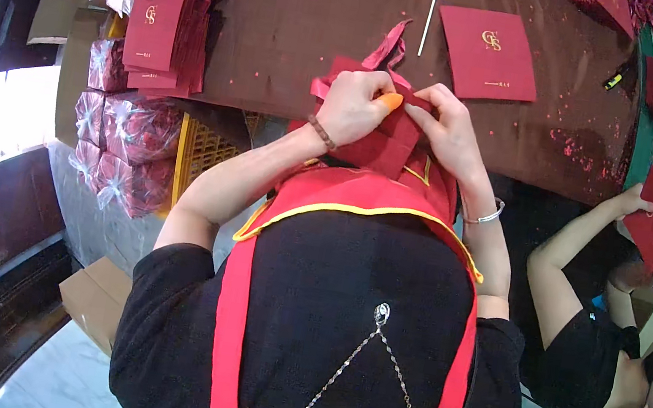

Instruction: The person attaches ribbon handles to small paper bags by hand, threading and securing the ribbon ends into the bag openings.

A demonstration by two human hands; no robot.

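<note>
Both hands grip one dark red paper bag [388,141] at bench [283,43] edge: left hand [352,106], right hand [451,131] pinching its top.

Light is moderate and even over the tabletop [300,46], with only soft, faint shadows under the hands. A blown-out white patch glares at nine o'clock, its detail lost. The fisheye bends straight edges strongly toward the rim, and the corners fall into black vignette. Focus is fair at centre; toward four and eight o'clock the picture grows dim, smeared and murky.
</note>
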